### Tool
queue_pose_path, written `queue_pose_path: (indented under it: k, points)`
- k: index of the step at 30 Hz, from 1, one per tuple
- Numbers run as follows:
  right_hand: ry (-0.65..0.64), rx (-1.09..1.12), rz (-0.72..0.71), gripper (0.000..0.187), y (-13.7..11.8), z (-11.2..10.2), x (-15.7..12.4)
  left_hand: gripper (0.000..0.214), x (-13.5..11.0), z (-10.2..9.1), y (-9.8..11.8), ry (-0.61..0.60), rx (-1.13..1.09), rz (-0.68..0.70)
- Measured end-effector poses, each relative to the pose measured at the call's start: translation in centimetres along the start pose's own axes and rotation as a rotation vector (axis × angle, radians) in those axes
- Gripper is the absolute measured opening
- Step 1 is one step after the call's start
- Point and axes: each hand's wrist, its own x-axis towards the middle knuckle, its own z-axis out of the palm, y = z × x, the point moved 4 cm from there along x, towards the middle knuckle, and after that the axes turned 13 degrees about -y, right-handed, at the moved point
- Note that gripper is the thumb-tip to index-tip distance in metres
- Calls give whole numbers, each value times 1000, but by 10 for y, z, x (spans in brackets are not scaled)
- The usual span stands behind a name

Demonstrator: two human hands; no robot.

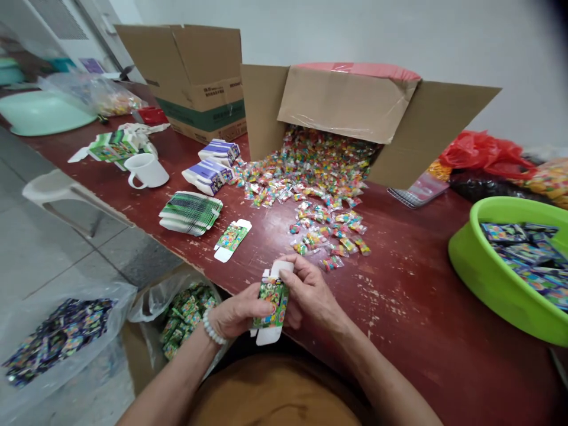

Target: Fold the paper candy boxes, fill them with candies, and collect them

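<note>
A small green printed candy box (pixel 274 302) is held between my two hands over the table's front edge, its white end flaps unfolded at top and bottom. My left hand (pixel 244 310), with a bead bracelet on its wrist, grips the box's left side, thumb across the front. The fingers of my right hand (pixel 310 290) pinch the white top flap. On the table just beyond lies another flat green box (pixel 233 238), beside a stack of flat green boxes (pixel 190 213). Small wrapped candies (pixel 328 234) lie scattered ahead, spilling from a tipped cardboard carton (pixel 346 106).
Purple flat boxes (pixel 208 176) and a white mug (pixel 148 171) stand at the left. A lime-green basin (pixel 501 290) with dark packets is at the right. Below the table's left edge are bags of green boxes (pixel 189 313) and dark packets (pixel 62 337), near a white stool (pixel 57 186).
</note>
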Motion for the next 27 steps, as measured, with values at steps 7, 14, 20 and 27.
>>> queue_pose_path:
  k: [7, 14, 20, 27]
  points:
    - [-136, 150, 25, 53, -5, 15, -5, 55, 0, 4, -6, 40, -98, 104]
    - [207, -637, -281, 42, -37, 5, -16, 61, -2, 6, 2, 138, -65, 140]
    - [132, -1109, -288, 23, -61, 16, -21, 56, -2, 5, 5, 229, 78, 150]
    - [-100, -947, -213, 12, -65, 6, -17, 56, 0, 7, 11, 77, 317, 13]
